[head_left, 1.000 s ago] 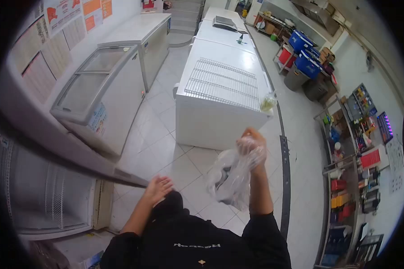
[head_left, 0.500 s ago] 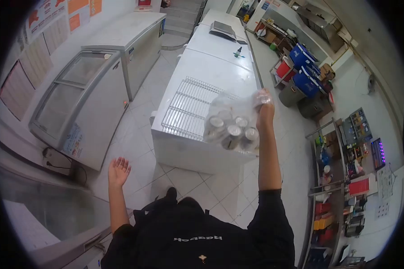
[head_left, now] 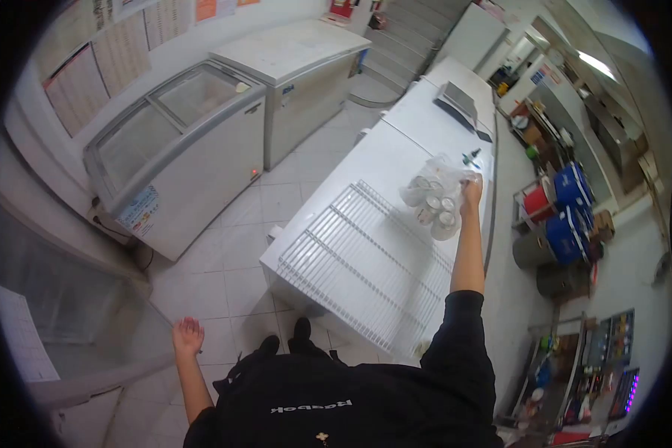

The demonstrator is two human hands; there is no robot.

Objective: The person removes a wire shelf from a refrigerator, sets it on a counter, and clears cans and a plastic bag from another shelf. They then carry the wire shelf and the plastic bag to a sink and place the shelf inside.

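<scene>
My right hand (head_left: 471,191) is closed on the gathered top of a clear plastic bag (head_left: 446,173), arm stretched forward over the white chest freezer. Several can-like containers with pale round tops (head_left: 434,203) bunch together inside the bag, which overlaps the freezer lid (head_left: 384,160) in this view. A white wire rack (head_left: 358,257) lies flat on the near part of that lid, below the bag. Low on the left, my left hand (head_left: 189,337) hangs empty with its fingers loosely extended, above the tiled floor and close to a glass-topped unit.
A scale (head_left: 455,104) and a small dark-topped bottle (head_left: 471,157) stand farther along the lid. Along the left wall are a glass-top freezer (head_left: 194,172) and a solid-lid freezer (head_left: 306,93). Blue bins (head_left: 571,187) and shelving (head_left: 552,366) line the right. Steps (head_left: 403,60) rise behind.
The bag has moved forward, away from me and farther along the freezer, in my right hand. My view has turned and I stand closer to the rack. My left hand stays low.
</scene>
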